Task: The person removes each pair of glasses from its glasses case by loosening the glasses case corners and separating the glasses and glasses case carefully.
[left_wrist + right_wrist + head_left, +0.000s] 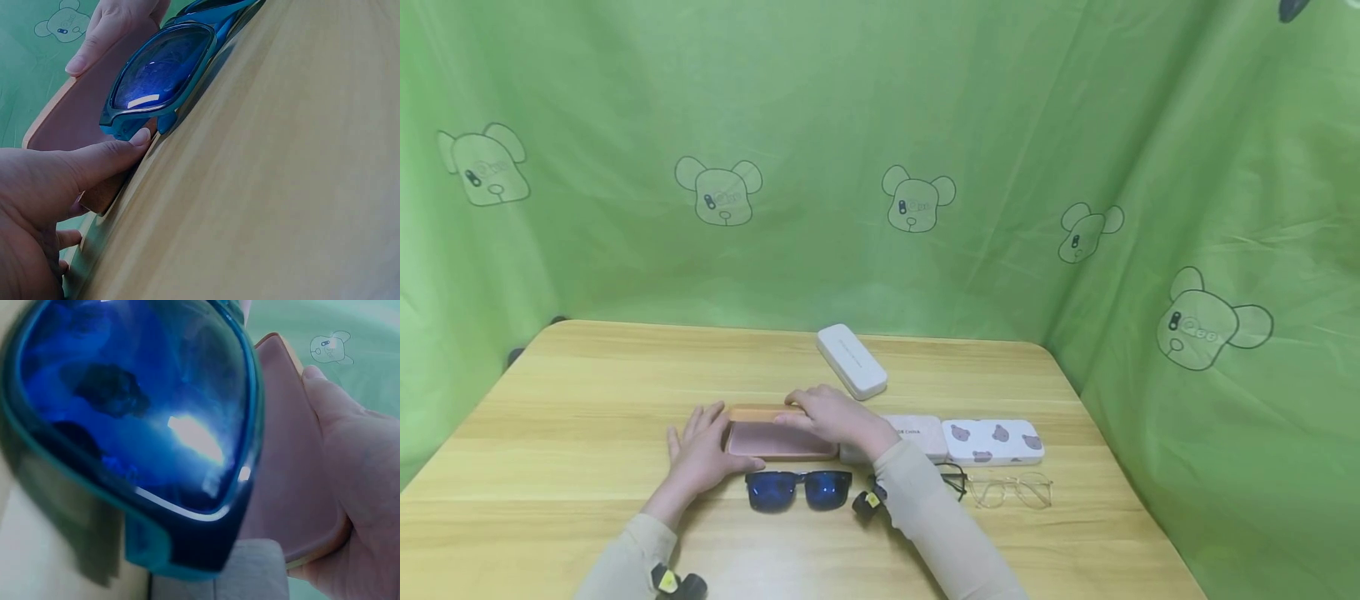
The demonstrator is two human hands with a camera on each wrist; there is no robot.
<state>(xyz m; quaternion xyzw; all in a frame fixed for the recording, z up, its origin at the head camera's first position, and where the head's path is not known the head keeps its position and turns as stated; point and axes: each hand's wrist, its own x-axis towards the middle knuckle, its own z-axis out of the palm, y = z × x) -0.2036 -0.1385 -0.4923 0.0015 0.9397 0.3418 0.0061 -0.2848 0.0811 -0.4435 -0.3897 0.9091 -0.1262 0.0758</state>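
An orange-brown glasses case (pixel 782 442) with pink lining is open on the table. My left hand (pixel 702 457) holds its left end, the thumb along the front edge and the fingers around the side. With my right hand (pixel 838 418) I grip the raised lid (pixel 290 456), thumb at its rim and fingers behind. Dark-framed sunglasses (pixel 799 490) with blue mirrored lenses lie just in front of the case. They loom large in the right wrist view and cover part of the lining there.
Right of the open case stand a pale lettered case (pixel 917 433) and a white bear-print case (pixel 996 442). Before them lie black-framed glasses (pixel 955 479), partly behind my right sleeve, and thin gold-framed glasses (pixel 1011 490). A white case (pixel 852 360) lies farther back. Green curtains (pixel 820 250) surround the table.
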